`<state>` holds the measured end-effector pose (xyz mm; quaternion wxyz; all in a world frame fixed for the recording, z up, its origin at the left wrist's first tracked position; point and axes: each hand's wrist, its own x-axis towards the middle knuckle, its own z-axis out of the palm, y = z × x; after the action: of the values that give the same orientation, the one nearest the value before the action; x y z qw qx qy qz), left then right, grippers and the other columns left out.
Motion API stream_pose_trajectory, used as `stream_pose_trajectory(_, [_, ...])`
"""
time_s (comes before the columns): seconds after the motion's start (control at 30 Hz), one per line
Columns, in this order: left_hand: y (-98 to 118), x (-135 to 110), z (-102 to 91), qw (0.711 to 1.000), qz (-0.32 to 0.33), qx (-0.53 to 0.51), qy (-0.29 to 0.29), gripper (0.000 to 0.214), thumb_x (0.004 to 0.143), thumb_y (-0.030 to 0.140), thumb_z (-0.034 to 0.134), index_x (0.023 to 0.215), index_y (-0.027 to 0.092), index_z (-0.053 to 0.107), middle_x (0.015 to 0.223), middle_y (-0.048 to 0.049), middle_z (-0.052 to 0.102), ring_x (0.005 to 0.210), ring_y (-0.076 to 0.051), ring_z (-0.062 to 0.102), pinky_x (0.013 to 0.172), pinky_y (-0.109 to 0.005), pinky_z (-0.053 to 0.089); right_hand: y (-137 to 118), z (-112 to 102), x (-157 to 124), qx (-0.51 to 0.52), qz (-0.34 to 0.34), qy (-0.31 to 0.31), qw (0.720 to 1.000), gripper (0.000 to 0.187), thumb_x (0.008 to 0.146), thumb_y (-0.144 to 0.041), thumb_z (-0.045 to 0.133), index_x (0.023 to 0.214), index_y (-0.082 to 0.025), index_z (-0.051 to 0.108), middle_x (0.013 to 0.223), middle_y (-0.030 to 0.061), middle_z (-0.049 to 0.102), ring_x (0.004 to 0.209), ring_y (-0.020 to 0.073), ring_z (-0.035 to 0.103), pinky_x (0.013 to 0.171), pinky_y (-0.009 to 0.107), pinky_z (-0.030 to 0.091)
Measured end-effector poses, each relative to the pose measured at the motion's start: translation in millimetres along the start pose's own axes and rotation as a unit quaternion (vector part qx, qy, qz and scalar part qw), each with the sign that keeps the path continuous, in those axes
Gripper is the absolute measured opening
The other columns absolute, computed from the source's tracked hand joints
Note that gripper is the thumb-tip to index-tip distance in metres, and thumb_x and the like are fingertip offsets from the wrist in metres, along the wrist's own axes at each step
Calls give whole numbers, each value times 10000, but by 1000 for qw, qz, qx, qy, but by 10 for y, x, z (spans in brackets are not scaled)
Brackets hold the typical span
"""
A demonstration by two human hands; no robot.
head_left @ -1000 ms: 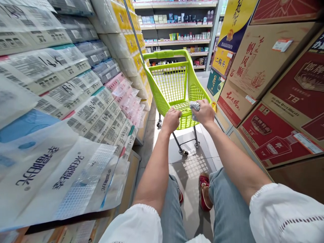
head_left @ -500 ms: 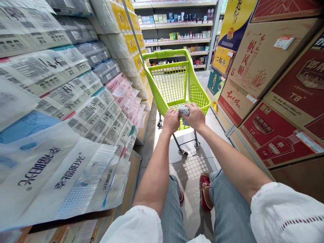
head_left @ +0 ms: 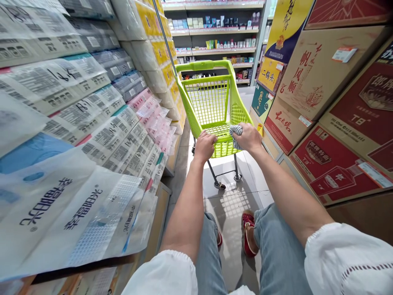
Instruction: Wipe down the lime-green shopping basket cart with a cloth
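A lime-green shopping cart (head_left: 206,107) on metal legs with casters stands right in front of me. My left hand (head_left: 205,146) is closed round the left part of the cart's near rim. A grey-and-white striped cloth (head_left: 236,135) is bunched in my right hand (head_left: 249,137), which presses it on the right part of the same rim. The cloth's far side and some of my right fingers are hidden. Through the mesh, the inside of the basket shows nothing but its green grid.
Plastic-wrapped packs (head_left: 101,135) rise on the left, beside yellow-and-white bundles (head_left: 153,53). Stacked cartons (head_left: 307,73) line the right side. Shelves of bottles and boxes (head_left: 221,28) close the far end. A thin pole (head_left: 164,35) slants up from the cart's left.
My right hand has slid right along the rim with the cloth, away from my left hand. My left hand has shifted slightly left. The cart has barely moved.
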<state>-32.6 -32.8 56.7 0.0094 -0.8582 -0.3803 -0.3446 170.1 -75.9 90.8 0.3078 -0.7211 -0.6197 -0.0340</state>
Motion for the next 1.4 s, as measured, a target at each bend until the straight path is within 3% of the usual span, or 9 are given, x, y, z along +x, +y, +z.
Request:
stream_pose_trajectory(0.17, [-44,-13,-99,1000,5,26,-8,264,831,99,426,887,232,647,884,-29,690,950,-206,588,1113,-464,343,-144,-4,-26,-4,6,-5,1000,353,800,-495,565,1023,-229,631,989,109,623,876,273,587,743,389,458])
stream_pose_trajectory(0.3, [42,13,-44,999,16,28,-7,302,850,95,415,1022,228,626,1024,-58,678,1059,-218,567,1053,-434,392,-332,53,-104,16,-9,13,1000,422,820,-453,555,1179,-230,556,1014,109,614,886,274,571,744,398,462])
stream_pose_trajectory(0.5, [21,8,54,999,-18,33,-1,248,856,85,391,882,198,610,914,-98,670,916,-235,596,855,-380,458,-638,199,-261,28,-70,3,997,376,858,-391,501,1207,-258,546,1213,113,531,996,299,538,761,407,470])
stream_pose_trajectory(0.6, [-18,-5,23,1000,-4,28,-9,256,896,132,394,959,213,629,973,-75,686,921,-222,598,852,-366,449,-517,164,-241,20,-69,7,997,382,855,-411,503,1203,-263,564,1285,103,483,1019,297,528,779,412,473])
stream_pose_trajectory(0.73, [-5,3,49,1000,2,27,0,285,922,170,400,1069,237,634,1087,-62,682,995,-218,592,875,-365,440,-105,10,-165,-1,-5,28,1000,394,836,-425,521,1191,-264,573,1260,105,490,1019,307,520,804,438,469])
stream_pose_trajectory(0.87, [71,31,160,999,-5,41,12,285,897,137,424,1034,243,651,1011,-59,694,967,-227,592,876,-382,430,203,-88,-131,-10,40,75,996,438,823,-402,529,1234,-250,543,1282,120,471,1072,317,495,863,450,450])
stream_pose_trajectory(1.03, [201,78,253,998,-22,50,16,297,857,82,448,989,243,659,913,-54,692,911,-229,585,823,-372,427,22,34,-175,-7,35,73,997,432,847,-389,500,1241,-217,533,1204,133,515,1015,294,508,824,424,455])
stream_pose_trajectory(1.23, [271,112,215,997,-39,62,-2,243,871,90,443,865,201,658,885,-69,690,866,-215,582,806,-344,423,-379,208,-293,-11,-62,45,997,430,870,-398,496,1271,-244,523,1244,116,515,1004,272,511,770,362,455])
stream_pose_trajectory(1.4, [233,102,181,998,-23,54,-19,268,884,114,461,1016,235,660,957,-55,698,931,-209,586,834,-333,420,-10,92,-203,-32,-70,51,996,391,882,-409,480,1237,-257,546,1193,104,542,972,268,520,731,350,453])
